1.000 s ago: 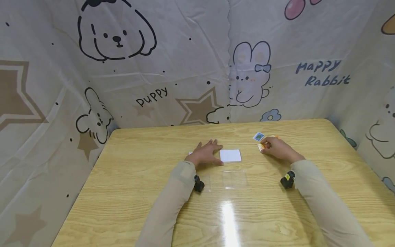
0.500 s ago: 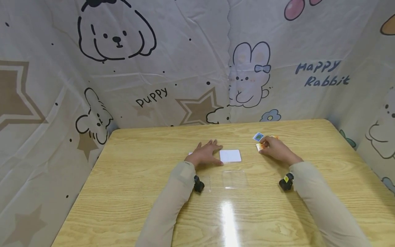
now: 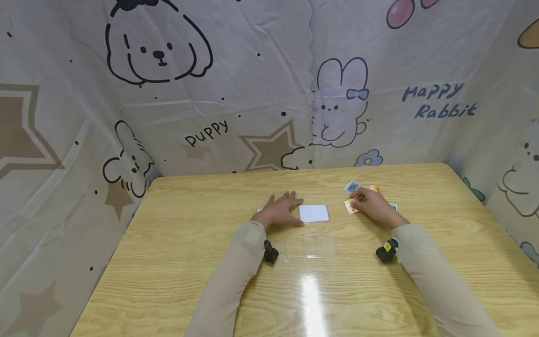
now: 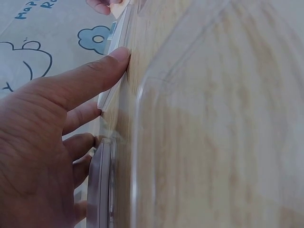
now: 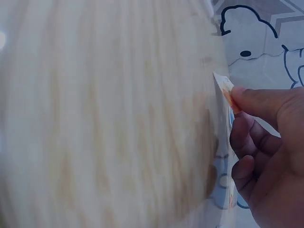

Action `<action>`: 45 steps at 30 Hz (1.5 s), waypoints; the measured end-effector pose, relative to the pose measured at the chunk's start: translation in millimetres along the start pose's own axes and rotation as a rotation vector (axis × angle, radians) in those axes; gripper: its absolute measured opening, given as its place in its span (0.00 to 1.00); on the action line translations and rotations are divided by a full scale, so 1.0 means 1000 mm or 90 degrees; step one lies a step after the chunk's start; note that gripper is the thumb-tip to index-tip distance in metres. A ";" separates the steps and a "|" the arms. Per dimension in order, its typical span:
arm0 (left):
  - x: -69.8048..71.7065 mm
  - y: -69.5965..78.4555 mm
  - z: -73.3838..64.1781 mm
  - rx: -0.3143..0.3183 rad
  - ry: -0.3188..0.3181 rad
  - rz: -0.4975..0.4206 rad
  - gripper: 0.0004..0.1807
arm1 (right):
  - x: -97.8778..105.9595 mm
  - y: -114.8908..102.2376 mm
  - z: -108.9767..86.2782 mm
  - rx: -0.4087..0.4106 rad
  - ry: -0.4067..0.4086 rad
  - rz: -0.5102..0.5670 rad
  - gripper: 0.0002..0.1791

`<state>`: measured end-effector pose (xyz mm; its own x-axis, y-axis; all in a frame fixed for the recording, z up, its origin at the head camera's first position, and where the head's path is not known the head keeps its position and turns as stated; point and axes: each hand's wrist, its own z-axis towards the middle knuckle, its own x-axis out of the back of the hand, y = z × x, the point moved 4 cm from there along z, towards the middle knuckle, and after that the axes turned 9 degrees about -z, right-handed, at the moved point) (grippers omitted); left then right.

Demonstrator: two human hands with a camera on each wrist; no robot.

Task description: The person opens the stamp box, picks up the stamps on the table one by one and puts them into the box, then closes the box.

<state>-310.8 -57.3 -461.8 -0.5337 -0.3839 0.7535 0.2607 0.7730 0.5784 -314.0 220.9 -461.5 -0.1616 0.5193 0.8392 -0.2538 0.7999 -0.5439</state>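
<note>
My right hand (image 3: 372,204) pinches a small orange-and-white picture card (image 3: 350,206) between thumb and fingers. In the right wrist view the card (image 5: 227,91) is tilted up at one end. My left hand (image 3: 278,210) lies to the left with its fingers spread. Its thumb (image 4: 102,76) touches the edge of a flat white rectangular piece (image 3: 313,213), which looks like a card stack in a clear case. A second similar cased piece (image 4: 100,190) sits beneath the left fingers, mostly hidden in the head view.
A blue picture card (image 3: 352,186), an orange one (image 3: 375,188) and another bluish one (image 3: 393,207) lie around my right hand. Clear plastic lids or trays (image 3: 320,245) sit nearer me on the wooden table (image 3: 168,262). A printed cloth (image 3: 252,93) hangs behind.
My right hand has moved left and slightly toward me with the orange-and-white card, uncovering the bluish card behind it. The left hand has stayed in place.
</note>
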 end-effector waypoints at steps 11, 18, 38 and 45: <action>-0.001 -0.001 0.001 -0.005 0.004 0.010 0.46 | -0.011 -0.013 0.003 -0.025 0.005 0.058 0.18; -0.001 -0.001 0.000 -0.005 0.002 0.010 0.46 | -0.021 -0.024 0.008 -0.023 -0.002 0.104 0.18; 0.000 0.000 0.000 0.001 0.000 -0.006 0.45 | -0.044 -0.051 0.014 -0.021 -0.027 0.183 0.16; -0.001 -0.002 0.002 0.000 -0.003 -0.005 0.46 | -0.046 -0.055 0.014 -0.019 -0.026 0.174 0.15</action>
<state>-312.8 -57.5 -464.1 -0.5390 -0.3878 0.7478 0.2563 0.7702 0.5841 -306.3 148.8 -470.6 -0.2581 0.7055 0.6601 -0.1666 0.6405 -0.7497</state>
